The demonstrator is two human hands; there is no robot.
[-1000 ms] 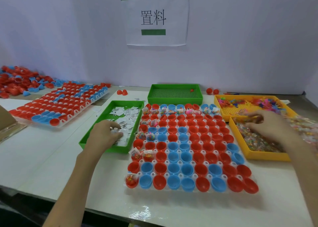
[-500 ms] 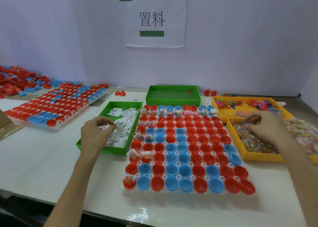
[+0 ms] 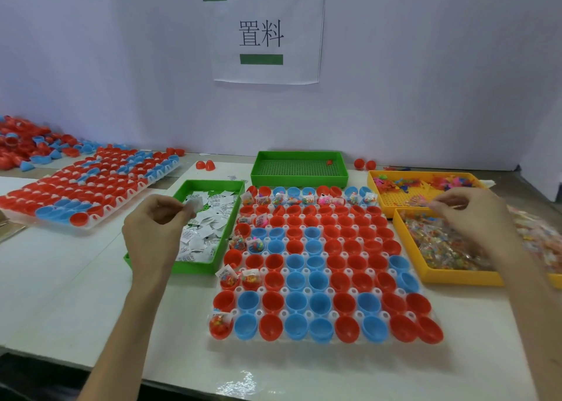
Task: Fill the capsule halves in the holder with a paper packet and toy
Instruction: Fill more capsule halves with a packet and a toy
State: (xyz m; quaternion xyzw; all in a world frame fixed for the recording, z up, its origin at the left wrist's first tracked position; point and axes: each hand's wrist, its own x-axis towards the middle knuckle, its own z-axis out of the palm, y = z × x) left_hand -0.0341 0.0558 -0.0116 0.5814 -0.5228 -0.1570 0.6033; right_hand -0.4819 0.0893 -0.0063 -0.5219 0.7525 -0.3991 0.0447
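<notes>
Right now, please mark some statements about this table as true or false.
The left hand pinches a white paper packet above the near green plastic tray. True.
Every red or blue plastic capsule half in the clear plastic holder is filled. False: most are empty.
The right hand pinches a clear toy bag over the far yellow plastic tray. True, though blurred.
The far green plastic tray is heaped with packets. False: it holds only one small red piece.

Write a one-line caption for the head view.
Left hand pinches a paper packet, right hand a toy bag, either side of the mostly unfilled capsule holder.
</notes>
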